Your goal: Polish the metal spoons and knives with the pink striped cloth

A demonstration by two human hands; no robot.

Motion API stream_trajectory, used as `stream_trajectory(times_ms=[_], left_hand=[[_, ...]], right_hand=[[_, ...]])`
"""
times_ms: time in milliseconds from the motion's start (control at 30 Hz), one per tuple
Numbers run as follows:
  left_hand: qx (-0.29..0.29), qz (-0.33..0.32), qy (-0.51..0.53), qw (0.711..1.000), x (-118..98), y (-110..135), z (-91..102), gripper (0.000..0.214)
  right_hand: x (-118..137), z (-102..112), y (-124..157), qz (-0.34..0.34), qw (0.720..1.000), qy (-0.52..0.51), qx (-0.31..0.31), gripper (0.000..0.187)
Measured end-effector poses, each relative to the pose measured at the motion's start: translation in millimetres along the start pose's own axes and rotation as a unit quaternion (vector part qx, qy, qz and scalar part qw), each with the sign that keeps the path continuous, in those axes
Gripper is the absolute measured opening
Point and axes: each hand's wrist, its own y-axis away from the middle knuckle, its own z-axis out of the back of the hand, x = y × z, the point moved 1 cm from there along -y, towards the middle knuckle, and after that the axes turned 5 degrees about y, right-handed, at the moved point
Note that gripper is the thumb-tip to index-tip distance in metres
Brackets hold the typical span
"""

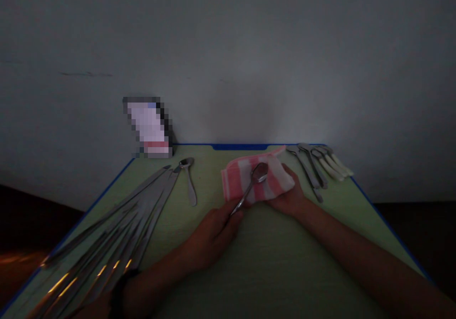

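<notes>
Pinching one spoon (pixel 253 181) by its handle in the left hand (pixel 215 231) over one striped cloth (pixel 276 181). Cannot tell the closure of the right hand (pixel 291 199) underneath. Counting one loose spoon (pixel 190 182) beside knives (pixel 156 211).

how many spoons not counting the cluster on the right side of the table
2: one spoon in the left hand, in front of the striped cloth; another spoon by the long cutlery, where more may be hidden.
</notes>
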Motion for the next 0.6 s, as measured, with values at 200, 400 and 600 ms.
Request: stream_trajectory(times_ms=[200, 400, 600], left_hand=[[0.007, -0.012, -0.021, 1.000, -1, -1, 1.3, 0.029], [0.021, -0.009, -0.021, 1.000, -3, -1, 2.5, 0.028], [0.010, -0.014, -0.031, 0.999, -4, -1, 2.4, 0.029]], right_hand=[[0, -1, 2, 0.007, 1.000, -0.014, 0.015, 0.019], [1, -10, 4, -0.002, 1.000, 0.007, 0.019, 0.024], [-1, 0, 2, -0.010, 1.000, 0.003, -0.019, 0.020]])
